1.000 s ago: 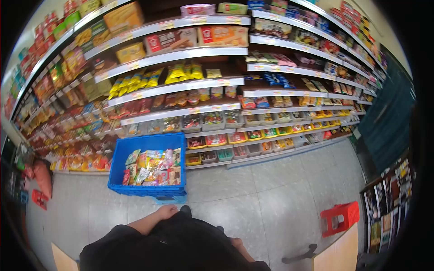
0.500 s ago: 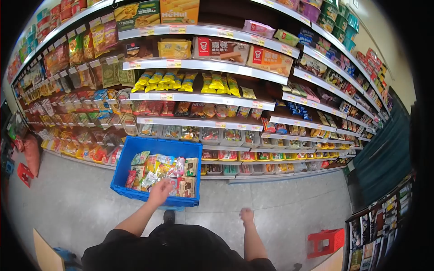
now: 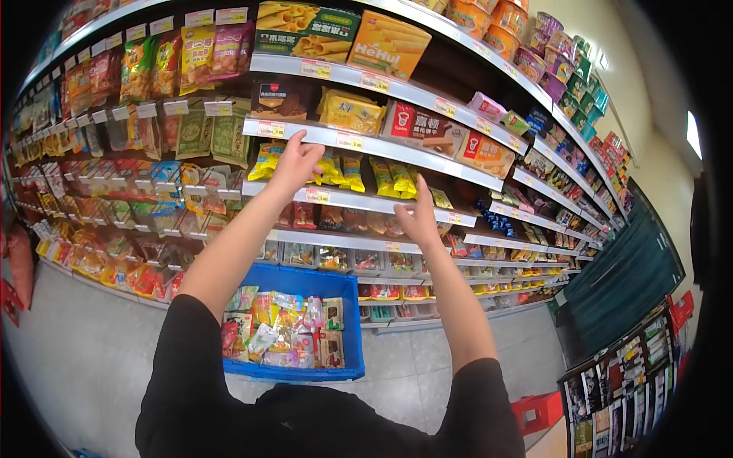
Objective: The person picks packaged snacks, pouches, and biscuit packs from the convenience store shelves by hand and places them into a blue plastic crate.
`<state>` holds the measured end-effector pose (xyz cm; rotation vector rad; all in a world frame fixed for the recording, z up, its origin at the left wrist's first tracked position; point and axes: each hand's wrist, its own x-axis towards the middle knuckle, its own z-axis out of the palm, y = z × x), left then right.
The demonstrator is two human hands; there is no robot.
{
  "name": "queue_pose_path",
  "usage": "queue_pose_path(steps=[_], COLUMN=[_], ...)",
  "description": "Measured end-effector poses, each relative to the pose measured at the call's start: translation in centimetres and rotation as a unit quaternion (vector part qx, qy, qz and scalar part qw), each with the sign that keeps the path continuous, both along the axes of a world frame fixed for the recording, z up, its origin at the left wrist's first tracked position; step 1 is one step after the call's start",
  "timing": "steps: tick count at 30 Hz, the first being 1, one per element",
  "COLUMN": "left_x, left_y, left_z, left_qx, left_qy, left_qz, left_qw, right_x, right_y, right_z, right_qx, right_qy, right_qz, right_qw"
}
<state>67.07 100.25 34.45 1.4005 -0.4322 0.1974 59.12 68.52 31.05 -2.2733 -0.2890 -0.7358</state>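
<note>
My left hand (image 3: 296,165) is raised in front of the shelf of small yellow snack packets (image 3: 352,173). Its fingers are apart, the palm looks free, and it covers part of the left group of packets. Lower and to the right, my right hand (image 3: 418,218) also has thumb and fingers spread, just in front of the shelf edge below a second group of yellow packets (image 3: 392,178). Whether any fingertip touches a packet I cannot tell. Beneath my forearms stands a blue crate (image 3: 356,320) holding many assorted snack packs (image 3: 287,327).
Above the yellow packets, a shelf edge (image 3: 351,142) carries wafer boxes (image 3: 425,130) and a yellow biscuit pack (image 3: 350,113). Bagged snacks (image 3: 200,57) hang on the left. A red stool (image 3: 537,412) stands at lower right, near a dark rack (image 3: 618,382).
Both hands have risen and moved forward to the shelf, the left from over the crate, the right from beside my body. The view has shifted closer to the shelves.
</note>
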Motion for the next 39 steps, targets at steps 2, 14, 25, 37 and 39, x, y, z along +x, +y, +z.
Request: queue_pose_path(steps=[2,14,25,37,39], left_x=[2.4,7.7,12.6,6.2,1.9], left_y=[0.3,-1.4,-4.8,-6.9,-6.7], left_z=[1.3,3.0,3.9,2.4,0.4], left_qx=[0.012,0.029,0.03,0.006,-0.017], left_qy=[-0.014,-0.012,-0.001,-0.21,-0.277], left_qz=[0.006,-0.029,0.062,0.249,0.261], left_qw=[1.0,0.999,0.998,0.945,0.925], right_x=[2.3,9.2,18.0,13.0,9.4], right_y=[2.2,4.6,4.6,3.0,2.7], right_z=[1.5,7.4,6.8,3.4,2.5], right_qx=[-0.04,-0.072,-0.057,0.095,0.141], right_qy=[-0.058,-0.03,-0.165,-0.308,-0.335], right_qz=[0.005,-0.002,0.098,0.165,0.17], right_qw=[0.998,0.997,0.98,0.932,0.916])
